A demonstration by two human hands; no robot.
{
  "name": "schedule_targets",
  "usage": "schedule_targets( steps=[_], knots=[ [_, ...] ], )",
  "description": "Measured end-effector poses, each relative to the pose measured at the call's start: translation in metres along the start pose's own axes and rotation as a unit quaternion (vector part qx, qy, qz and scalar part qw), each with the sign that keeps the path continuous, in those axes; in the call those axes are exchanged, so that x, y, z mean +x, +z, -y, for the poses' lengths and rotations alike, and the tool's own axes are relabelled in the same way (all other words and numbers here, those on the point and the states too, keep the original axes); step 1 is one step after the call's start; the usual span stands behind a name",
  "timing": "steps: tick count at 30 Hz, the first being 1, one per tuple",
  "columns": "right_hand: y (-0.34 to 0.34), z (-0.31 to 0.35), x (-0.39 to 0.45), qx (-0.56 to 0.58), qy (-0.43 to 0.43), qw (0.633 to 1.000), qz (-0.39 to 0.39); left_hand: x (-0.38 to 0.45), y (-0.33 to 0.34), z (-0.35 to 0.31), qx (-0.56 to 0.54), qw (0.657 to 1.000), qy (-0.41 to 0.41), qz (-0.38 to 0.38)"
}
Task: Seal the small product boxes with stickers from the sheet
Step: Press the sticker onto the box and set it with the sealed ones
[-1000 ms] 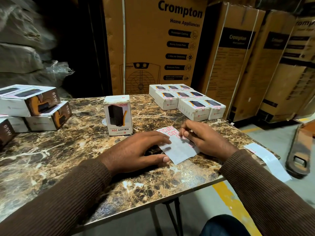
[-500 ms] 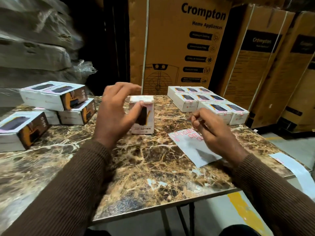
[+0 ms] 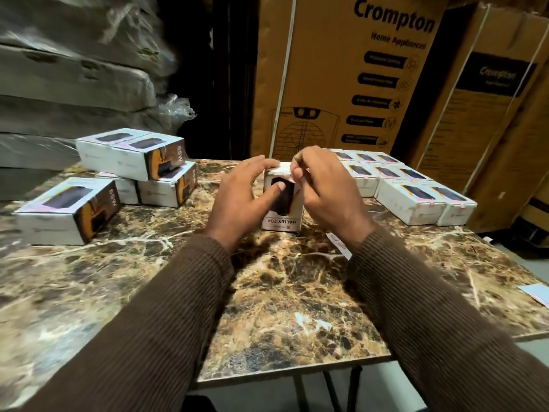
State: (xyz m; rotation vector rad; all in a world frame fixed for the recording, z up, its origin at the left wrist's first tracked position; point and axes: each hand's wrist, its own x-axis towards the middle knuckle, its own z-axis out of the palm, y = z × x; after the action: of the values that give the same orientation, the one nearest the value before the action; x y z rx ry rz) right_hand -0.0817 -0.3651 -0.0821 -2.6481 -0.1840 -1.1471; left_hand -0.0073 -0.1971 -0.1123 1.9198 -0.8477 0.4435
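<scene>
Sealing in progress on upright box (image 3: 283, 203) at middle of table (image 3: 297, 307): steadied by left hand (image 3: 237, 200), fingers over top edge and thumb pressed on front face, while right hand (image 3: 323, 191) pinches pink sticker (image 3: 292, 174) at front top edge, apparently pressing it down. Already sealed, to judge by pink tabs: flat boxes at right (image 3: 410, 200). Probably left to do: boxes at left (image 3: 68, 212); sheet (image 3: 337, 243) mostly hidden under right wrist.
</scene>
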Motion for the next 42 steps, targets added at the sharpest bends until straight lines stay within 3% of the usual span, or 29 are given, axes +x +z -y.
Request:
schedule_targets(
  steps=[4,14,42],
  knots=[
    [0.003,-0.002,-0.002,-0.013,0.02,0.999,-0.036,0.0,0.004,-0.008,-0.014,1.0,0.011,-0.021],
    [0.001,0.009,-0.007,-0.076,-0.025,0.995,-0.055,-0.002,0.003,-0.01,-0.01,0.999,0.009,-0.039],
    [0.003,-0.001,-0.01,-0.042,-0.042,0.997,-0.052,-0.001,0.007,-0.004,-0.009,0.999,0.015,-0.04]
  ],
)
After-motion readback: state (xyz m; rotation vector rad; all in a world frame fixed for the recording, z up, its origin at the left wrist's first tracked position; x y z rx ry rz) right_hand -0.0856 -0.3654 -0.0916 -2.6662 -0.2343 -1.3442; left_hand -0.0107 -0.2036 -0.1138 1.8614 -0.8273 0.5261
